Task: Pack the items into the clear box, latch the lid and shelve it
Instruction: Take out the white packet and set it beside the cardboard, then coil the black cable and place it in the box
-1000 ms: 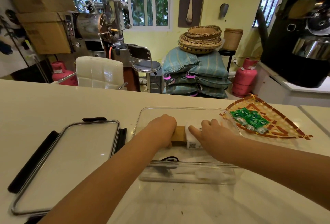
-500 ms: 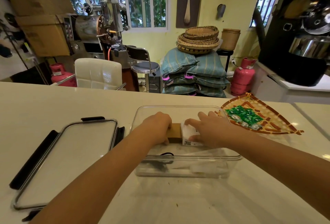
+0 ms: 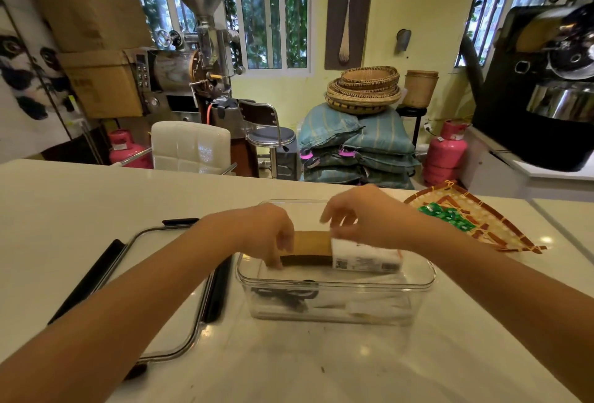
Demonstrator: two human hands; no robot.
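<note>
— Where's the clear box point(image 3: 334, 293)?
— On the white counter point(image 3: 96, 209), in the middle, open on top. Black cable point(image 3: 286, 298) lying on its floor at the near left; something pale and folded at the near right, too blurred to name.

— And what's in hand?
— Brown cardboard box point(image 3: 311, 243) and white box point(image 3: 366, 258) with a printed code, side by side, held over the open top, roughly at rim level.

— Fingers?
— Left hand point(image 3: 260, 235) curled down over the brown box's left end, fingertips pointing into the clear box. Right hand point(image 3: 366, 219) above the white box, fingers bent and pinching its upper edge; thumb hidden, so can't tell the exact hold.

— The lid?
— Lying flat on the counter just left of the clear box, lid point(image 3: 106, 290) with black latches along its edges, nearly touching the box wall.

— Anything else about?
— Woven fan-shaped tray point(image 3: 501, 229) at the right, carrying green circuit boards point(image 3: 446, 216). Beyond the counter: white chair point(image 3: 189, 145), steel roaster point(image 3: 193, 65), stacked blue-green sacks point(image 3: 356, 145) topped with baskets point(image 3: 363, 87), pink gas cylinders point(image 3: 445, 151).
</note>
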